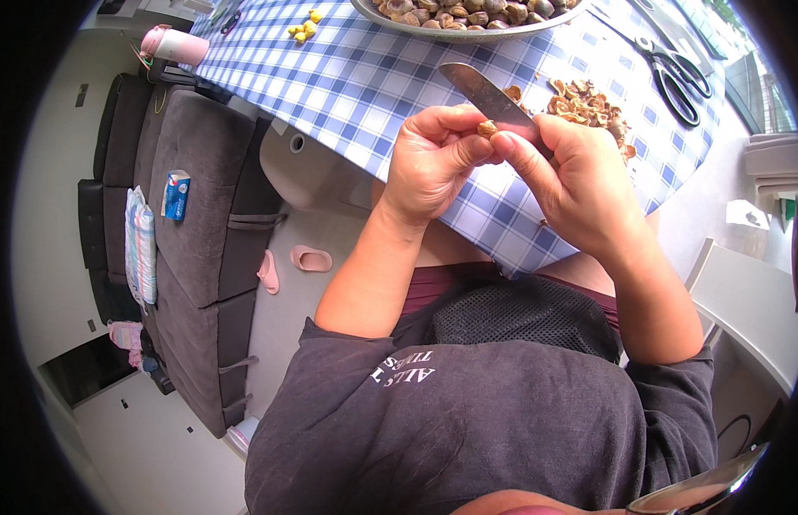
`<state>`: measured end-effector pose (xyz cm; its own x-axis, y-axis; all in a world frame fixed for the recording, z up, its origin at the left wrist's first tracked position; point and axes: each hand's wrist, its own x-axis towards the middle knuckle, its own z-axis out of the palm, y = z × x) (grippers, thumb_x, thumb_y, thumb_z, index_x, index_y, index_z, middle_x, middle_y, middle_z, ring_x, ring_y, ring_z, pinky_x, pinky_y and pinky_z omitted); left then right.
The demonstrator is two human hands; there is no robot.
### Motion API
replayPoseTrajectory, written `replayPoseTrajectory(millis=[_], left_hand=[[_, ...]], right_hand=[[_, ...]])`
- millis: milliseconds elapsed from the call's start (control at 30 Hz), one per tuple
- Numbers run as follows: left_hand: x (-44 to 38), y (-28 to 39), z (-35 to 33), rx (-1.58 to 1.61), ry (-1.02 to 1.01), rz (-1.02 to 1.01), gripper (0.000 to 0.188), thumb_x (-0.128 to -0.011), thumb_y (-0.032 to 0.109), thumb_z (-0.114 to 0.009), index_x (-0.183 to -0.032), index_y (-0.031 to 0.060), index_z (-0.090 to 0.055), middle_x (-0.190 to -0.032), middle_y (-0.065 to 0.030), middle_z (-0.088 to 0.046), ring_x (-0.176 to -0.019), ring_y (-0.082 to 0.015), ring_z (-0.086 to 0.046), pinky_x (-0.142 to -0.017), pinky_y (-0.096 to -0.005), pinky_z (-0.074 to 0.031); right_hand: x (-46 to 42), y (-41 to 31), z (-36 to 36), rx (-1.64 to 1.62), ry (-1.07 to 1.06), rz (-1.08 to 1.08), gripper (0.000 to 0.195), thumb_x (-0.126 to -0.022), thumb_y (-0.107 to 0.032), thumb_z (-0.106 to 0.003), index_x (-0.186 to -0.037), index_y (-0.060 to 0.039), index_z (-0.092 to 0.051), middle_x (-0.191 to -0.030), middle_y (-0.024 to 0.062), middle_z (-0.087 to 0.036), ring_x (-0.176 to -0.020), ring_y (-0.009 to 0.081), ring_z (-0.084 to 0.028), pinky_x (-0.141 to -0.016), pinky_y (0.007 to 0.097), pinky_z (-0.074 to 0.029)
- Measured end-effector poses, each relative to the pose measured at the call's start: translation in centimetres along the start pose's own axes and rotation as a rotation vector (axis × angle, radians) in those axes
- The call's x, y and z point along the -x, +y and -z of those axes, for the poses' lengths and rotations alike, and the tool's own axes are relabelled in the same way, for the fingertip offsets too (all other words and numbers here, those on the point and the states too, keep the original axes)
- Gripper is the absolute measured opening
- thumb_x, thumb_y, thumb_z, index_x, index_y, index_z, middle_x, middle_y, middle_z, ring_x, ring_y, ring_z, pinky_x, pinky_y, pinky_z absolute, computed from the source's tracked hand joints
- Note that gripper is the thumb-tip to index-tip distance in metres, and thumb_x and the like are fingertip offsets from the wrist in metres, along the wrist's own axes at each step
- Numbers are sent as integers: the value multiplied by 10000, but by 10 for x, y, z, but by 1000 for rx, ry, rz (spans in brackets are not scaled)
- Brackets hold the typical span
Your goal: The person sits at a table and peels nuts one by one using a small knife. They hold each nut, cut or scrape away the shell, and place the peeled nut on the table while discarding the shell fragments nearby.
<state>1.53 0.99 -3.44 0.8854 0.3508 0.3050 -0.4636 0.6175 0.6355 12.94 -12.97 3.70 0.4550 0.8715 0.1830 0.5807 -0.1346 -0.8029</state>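
My left hand (431, 161) pinches a small brown nut (486, 129) between thumb and fingertips. In my right hand (582, 183) is a knife (479, 90), its broad blade slanting up and to the left behind the nut. My right thumb touches the nut's side, close to my left thumb. Beyond the blade lies a heap of brown shell pieces (585, 106) on the checked tablecloth (347, 84). A metal bowl (463, 35) full of brown nuts (460, 14) stands at the far edge of view. Several yellow kernels (302, 29) lie on the cloth to its left.
Black-handled scissors (677, 84) rest at the table's right. A pink and white bottle (177, 46) is at the far left. Left of the table is a grey sofa (199, 161) bearing a tissue pack (176, 195). Pink slippers (311, 258) lie on the floor; a white chair (743, 302) stands right.
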Motion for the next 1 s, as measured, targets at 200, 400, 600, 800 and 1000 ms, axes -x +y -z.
replayPoseTrajectory(millis=[200, 400, 600, 800, 1000], left_hand=[[0, -1, -7, -47, 79, -72, 234, -801, -112, -636, -997, 10, -670, -1004, -140, -636, -937, -227, -649, -841, -334, -565], [-1, -1, -8, -41, 59, -75, 249, -787, -132, -635, -979, 20, -681, -993, -140, -636, -933, -231, -647, -842, -333, -564], [1, -2, -4, -72, 24, -44, 239, -826, -69, -632, -1038, 38, -662, -1013, -140, -664, -962, -227, -652, -858, -330, -550], [-1, 2, -12, 5, 86, 28, 232, -832, 7, -672, -1059, -12, -628, -992, -146, -669, -912, -226, -665, -841, -345, -562], [0, 3, -8, -2, 53, 51, 256, -850, 59, -672, -1080, -31, -608, -1007, -158, -668, -937, -220, -659, -857, -339, -549]], right_hand=[[1, -9, 4, 51, -10, -52, 404, -893, -366, -613, -748, 11, -624, -593, 200, -581, -579, 360, -613, -521, 411, -469], [1, -12, 8, -40, -35, -43, 328, -892, -319, -612, -869, -1, -693, -610, 195, -595, -583, 343, -621, -543, 396, -477], [-3, -12, 14, -72, -147, -142, 295, -876, -298, -614, -887, -17, -705, -610, 180, -592, -545, 289, -604, -537, 353, -460], [3, -2, 6, -166, -49, -60, 308, -907, -268, -639, -785, 14, -631, -539, -6, -455, -529, 35, -395, -446, 242, -328], [5, 7, 1, 9, -18, 61, 288, -881, -255, -676, -817, 21, -628, -562, 44, -544, -516, 57, -460, -463, 261, -383]])
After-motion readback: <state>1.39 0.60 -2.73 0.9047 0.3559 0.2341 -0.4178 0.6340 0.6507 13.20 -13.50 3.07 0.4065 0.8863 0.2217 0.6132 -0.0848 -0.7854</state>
